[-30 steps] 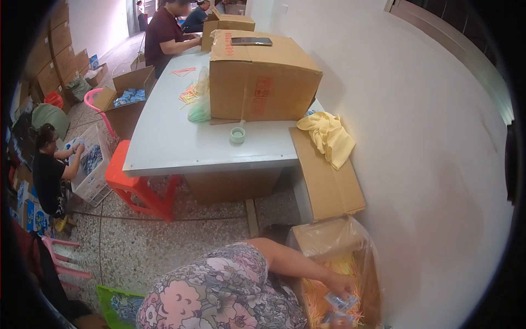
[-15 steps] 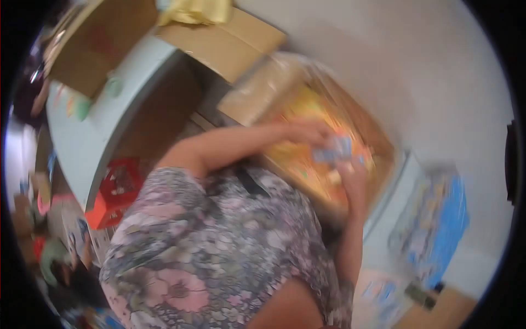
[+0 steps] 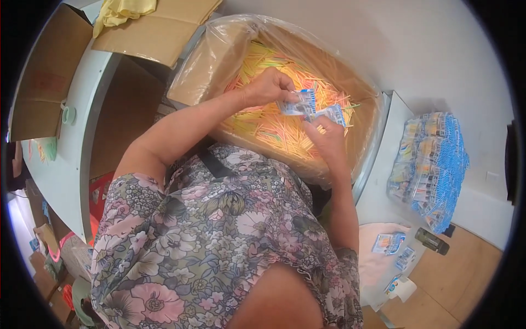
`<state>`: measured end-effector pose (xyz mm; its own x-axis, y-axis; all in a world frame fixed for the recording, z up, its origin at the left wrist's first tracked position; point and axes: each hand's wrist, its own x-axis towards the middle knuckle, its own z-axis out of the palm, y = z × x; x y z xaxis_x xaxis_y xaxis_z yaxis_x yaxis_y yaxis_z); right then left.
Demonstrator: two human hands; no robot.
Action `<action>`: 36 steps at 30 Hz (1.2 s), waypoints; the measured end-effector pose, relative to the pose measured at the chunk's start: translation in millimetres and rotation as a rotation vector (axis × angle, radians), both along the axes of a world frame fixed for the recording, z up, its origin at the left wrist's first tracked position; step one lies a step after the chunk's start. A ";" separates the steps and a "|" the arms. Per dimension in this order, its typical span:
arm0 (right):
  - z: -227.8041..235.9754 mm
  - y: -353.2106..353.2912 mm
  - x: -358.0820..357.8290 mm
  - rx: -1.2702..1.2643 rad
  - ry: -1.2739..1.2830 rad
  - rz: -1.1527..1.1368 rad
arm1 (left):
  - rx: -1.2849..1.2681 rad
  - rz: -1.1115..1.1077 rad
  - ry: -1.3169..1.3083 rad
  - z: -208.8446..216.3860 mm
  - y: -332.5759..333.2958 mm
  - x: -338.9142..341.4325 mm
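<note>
Over a cardboard box (image 3: 211, 63) lined with clear plastic, both my hands are raised. In it lies a heap of thin sticks (image 3: 274, 140), coloured yellow, orange, pink and green. My left hand (image 3: 269, 88) pinches a small clear plastic packet (image 3: 298, 103) with a blue edge. A similar packet (image 3: 332, 114) is held in the closed fingers of my right hand (image 3: 329, 141). The two packets are close together, and their contents are too small to make out. I cannot tell whether they are joined.
Right of the box sits a large bundle of blue-edged packets (image 3: 430, 164). Several loose packets (image 3: 389, 243) lie nearer, beside a dark green object (image 3: 432, 241). At left stands a pale curved table (image 3: 90, 126) with a cardboard carton (image 3: 46, 77) and a green tape roll (image 3: 68, 114). A yellow cloth (image 3: 123, 12) hangs there.
The view has shifted and sharpened. Both hands remain over the box with the packets, which now show as two pieces, one in each hand.
</note>
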<state>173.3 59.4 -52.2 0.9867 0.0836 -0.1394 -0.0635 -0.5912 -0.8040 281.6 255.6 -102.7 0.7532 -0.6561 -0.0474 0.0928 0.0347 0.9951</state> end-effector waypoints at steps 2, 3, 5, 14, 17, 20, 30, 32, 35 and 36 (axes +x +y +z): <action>4.4 -7.5 -5.8 -0.086 -0.108 -0.018 | 0.004 -0.032 0.038 5.2 0.3 0.1; 11.9 -6.4 -4.4 -0.093 -0.103 -0.019 | -0.003 -0.033 0.043 6.1 1.1 1.7; 31.7 -1.7 4.4 0.060 -0.086 -0.218 | 0.045 -0.077 -0.064 2.4 1.3 2.5; 43.0 9.7 43.4 0.131 0.009 -0.384 | -0.004 -0.177 -0.116 8.0 -3.5 8.1; 43.3 16.5 44.9 0.099 -0.134 -0.338 | -0.023 -0.172 -0.145 4.7 -2.2 5.9; 53.8 33.0 41.2 -0.033 -0.236 -0.262 | -0.013 -0.159 -0.114 -0.3 -1.2 5.2; 45.9 31.4 20.0 -0.083 -0.484 -0.242 | -0.028 -0.110 0.061 0.5 -1.3 1.4; 20.5 29.5 15.3 -0.083 -0.547 -0.237 | -0.051 -0.179 0.074 -1.3 -9.8 3.6; -0.3 27.6 6.2 -0.101 -0.578 -0.276 | 0.197 -0.291 -0.191 15.7 -12.9 8.2; -0.5 14.4 -3.4 -0.099 -0.538 -0.278 | 0.200 -0.266 -0.217 17.4 -12.4 6.5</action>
<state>170.0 73.8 -52.6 0.9041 -0.1746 0.3900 0.1734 -0.6843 -0.7083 288.1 243.2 -85.3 0.5651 -0.8234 -0.0527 -0.1408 -0.1592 0.9772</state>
